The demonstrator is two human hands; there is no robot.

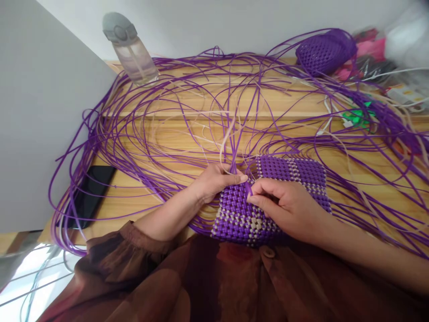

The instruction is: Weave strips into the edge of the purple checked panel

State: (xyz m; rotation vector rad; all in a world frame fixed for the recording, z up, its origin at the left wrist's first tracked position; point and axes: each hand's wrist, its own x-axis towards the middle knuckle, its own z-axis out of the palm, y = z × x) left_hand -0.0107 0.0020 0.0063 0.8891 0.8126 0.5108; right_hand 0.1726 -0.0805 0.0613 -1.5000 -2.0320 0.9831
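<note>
A purple and cream woven piece (234, 203) lies at the table's front edge, against my brown clothing. Long loose plastic strips run out from its edges. My left hand (217, 181) is closed at its upper edge, thumb pressed on a bunch of purple strips (233, 161) that stand up behind it. A cream strip (224, 145) curls up beside them. My right hand (284, 201) pinches a short length of purple strip (248, 188) between thumb and forefinger, just right of my left thumb. Part of the weave is hidden under my right hand.
Purple and cream strips (140, 156) sprawl across the wooden table (187, 96). A clear water bottle (132, 53) stands at the back left, and a black phone (92, 192) lies below it. A purple woven basket (325, 51), plastic bags and a power strip (405, 96) occupy the back right.
</note>
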